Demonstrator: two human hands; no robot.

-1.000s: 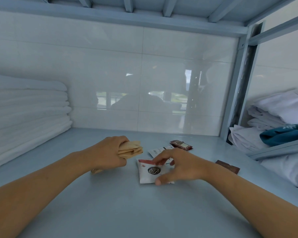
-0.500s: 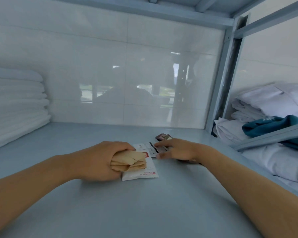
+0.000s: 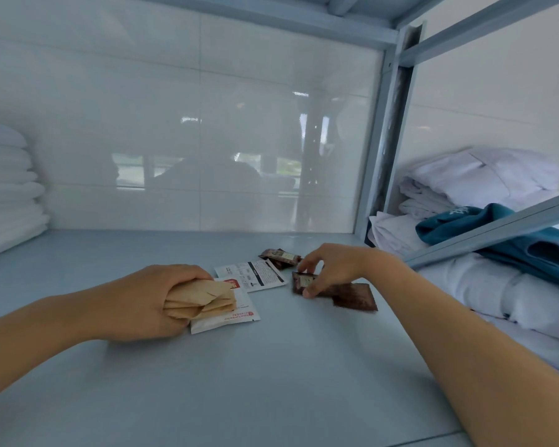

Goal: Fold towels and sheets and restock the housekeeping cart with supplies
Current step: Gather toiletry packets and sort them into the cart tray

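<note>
White sachets (image 3: 252, 276) lie mid-shelf between the hands; left hand (image 3: 149, 303) grips tan packets (image 3: 204, 300), right hand (image 3: 331, 269) pinches a brown sachet (image 3: 304, 282).

R hand (image 3: 333, 269) moved off white sachet | now pinching brown packet (image 3: 304, 281)

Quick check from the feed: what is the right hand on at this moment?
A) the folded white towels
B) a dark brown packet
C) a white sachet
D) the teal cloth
B: the right hand pinches a dark brown packet lying on the shelf, while the left hand grips the tan packets.
</note>
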